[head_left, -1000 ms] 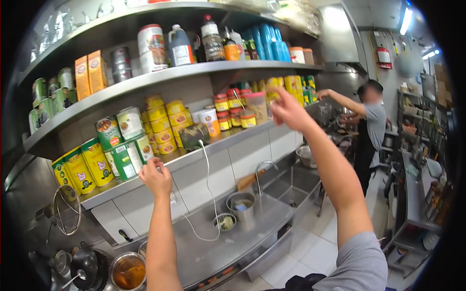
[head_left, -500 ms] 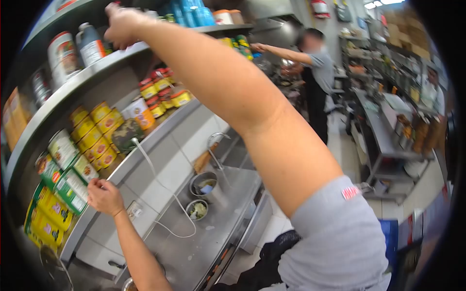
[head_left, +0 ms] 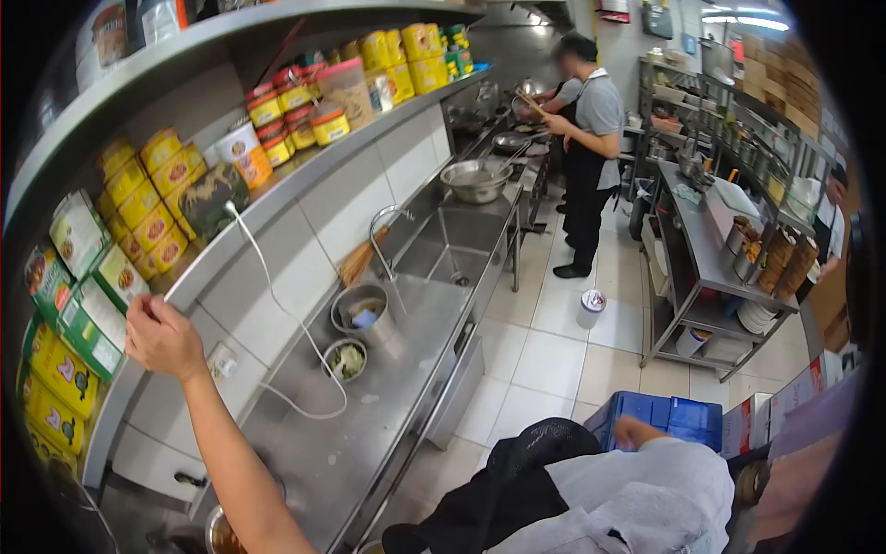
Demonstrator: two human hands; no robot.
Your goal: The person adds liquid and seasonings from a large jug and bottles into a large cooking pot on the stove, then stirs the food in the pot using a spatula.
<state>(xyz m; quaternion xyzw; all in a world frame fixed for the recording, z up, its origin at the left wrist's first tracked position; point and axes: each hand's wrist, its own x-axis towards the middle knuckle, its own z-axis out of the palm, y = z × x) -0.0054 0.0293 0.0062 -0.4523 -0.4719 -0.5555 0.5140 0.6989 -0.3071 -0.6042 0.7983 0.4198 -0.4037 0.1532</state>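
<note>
My left hand (head_left: 164,340) is closed with its fingers curled at the metal lip of the lower shelf (head_left: 221,266). Right beside those fingers are a green-and-white carton (head_left: 122,275) and a taller green box (head_left: 90,319). Yellow packs (head_left: 60,374) stand below them, and stacked yellow cans (head_left: 152,217) sit further along. My right hand (head_left: 637,432) is low at my side, in front of a blue bin (head_left: 678,420). It is small and blurred, so its fingers cannot be made out.
Below the shelf runs a steel counter (head_left: 305,462) with a metal pot (head_left: 362,309), a bowl of pale greens (head_left: 346,362) and a sink (head_left: 452,249). A white cable (head_left: 277,305) hangs down. A co-worker (head_left: 591,120) stands at the stove; a tub (head_left: 592,305) is on the floor.
My right arm has come down from the upper shelf to my side. My left hand stays at the lower shelf's edge. The view has turned to the right, showing more floor.
</note>
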